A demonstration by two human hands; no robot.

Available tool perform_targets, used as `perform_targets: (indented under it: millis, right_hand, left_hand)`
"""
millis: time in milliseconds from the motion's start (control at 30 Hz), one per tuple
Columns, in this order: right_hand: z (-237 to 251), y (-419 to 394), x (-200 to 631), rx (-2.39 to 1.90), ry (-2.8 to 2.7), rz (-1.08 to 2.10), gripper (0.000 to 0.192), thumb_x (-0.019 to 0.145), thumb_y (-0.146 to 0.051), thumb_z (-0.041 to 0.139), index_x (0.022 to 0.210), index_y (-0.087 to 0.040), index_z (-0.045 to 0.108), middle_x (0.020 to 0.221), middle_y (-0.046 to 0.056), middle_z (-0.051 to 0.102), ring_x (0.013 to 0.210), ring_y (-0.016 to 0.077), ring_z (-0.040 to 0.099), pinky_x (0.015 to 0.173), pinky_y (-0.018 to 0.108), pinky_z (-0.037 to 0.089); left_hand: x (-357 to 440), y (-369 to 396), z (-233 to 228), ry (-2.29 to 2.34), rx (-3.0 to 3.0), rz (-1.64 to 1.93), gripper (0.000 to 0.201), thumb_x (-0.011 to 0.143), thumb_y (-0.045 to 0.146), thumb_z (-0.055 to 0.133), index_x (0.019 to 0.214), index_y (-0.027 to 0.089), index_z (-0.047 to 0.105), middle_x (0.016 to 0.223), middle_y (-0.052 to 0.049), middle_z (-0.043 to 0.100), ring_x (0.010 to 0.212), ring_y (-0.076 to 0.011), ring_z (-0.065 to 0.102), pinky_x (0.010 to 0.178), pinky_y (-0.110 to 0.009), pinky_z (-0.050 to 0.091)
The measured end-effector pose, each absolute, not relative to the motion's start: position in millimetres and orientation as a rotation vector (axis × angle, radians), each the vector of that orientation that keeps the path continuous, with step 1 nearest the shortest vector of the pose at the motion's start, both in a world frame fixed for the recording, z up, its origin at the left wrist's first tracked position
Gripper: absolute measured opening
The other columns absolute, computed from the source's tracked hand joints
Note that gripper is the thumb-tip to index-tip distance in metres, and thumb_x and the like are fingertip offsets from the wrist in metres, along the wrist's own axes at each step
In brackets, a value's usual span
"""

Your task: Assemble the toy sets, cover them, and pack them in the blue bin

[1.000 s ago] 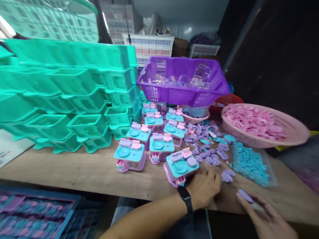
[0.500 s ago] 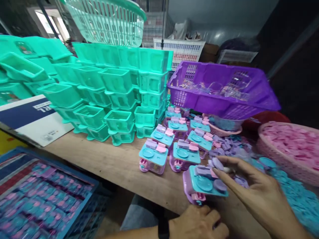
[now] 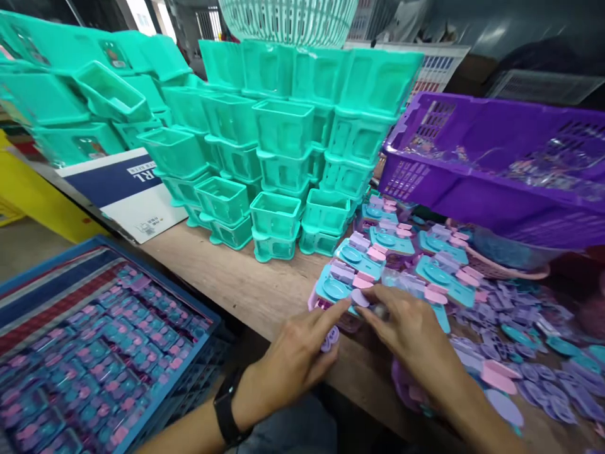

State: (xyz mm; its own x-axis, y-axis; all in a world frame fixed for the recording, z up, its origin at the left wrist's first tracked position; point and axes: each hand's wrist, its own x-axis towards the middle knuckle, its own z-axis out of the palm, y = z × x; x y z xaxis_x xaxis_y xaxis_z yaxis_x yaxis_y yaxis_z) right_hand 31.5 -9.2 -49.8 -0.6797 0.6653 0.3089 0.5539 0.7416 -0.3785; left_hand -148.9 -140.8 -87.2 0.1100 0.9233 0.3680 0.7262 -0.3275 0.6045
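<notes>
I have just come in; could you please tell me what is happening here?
The right hand holds a flat, rounded lilac plastic piece at the edge of a small plastic toy with a turquoise top; whether it is seated, I cannot tell. The left hand, close to the same toy, holds small lilac plastic pieces. Similar turquoise-topped plastic toys stand behind on the brown wooden table, beside stacked green plastic bins. Loose lilac parts lie to the right.
</notes>
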Motion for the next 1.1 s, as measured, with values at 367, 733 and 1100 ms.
perform_targets:
  millis: [367, 733, 1100]
  right_hand:
    - [-38.8, -1.2, 32.5, -1.287, -2.267, 0.923, 0.040, 0.075, -0.056, 0.069, 0.096, -0.023, 0.080, 0.087, 0.007, 0.081, 0.073, 0.0266, 0.074, 0.063, 0.035, 0.055]
    - [-53.0, -1.3, 29.4, -1.430, -1.962, 1.329, 0.057, 0.065, -0.076, 0.072, 0.068, -0.019, 0.066, 0.061, 0.002, 0.059, 0.058, 0.0160, 0.052, 0.052, 0.027, 0.038]
    - [-47.7, -19.8, 36.9, -1.192, -2.257, 0.738, 0.043, 0.095, -0.056, 0.054, 0.071, -0.023, 0.067, 0.060, 0.000, 0.064, 0.058, 0.0166, 0.062, 0.054, 0.027, 0.045]
  left_hand:
    - [-154.9, -120.0, -64.9, 1.663, 2.163, 0.604, 0.070, 0.097, 0.014, 0.056, 0.158, 0.030, 0.027, 0.122, -0.008, 0.067, 0.100, -0.0258, 0.071, 0.083, -0.039, 0.060]
    - [-155.1, -114.3, -55.2, 1.666, 2.146, 0.385, 0.073, 0.100, 0.018, 0.047, 0.164, 0.032, 0.014, 0.124, -0.012, 0.065, 0.096, -0.0287, 0.070, 0.083, -0.046, 0.059]
    - [-159.7, -102.2, -50.0, 1.349, 1.318, 0.967, 0.047, 0.079, 0.025, 0.073, 0.126, 0.019, 0.069, 0.081, -0.001, 0.070, 0.066, -0.0128, 0.060, 0.061, -0.023, 0.044]
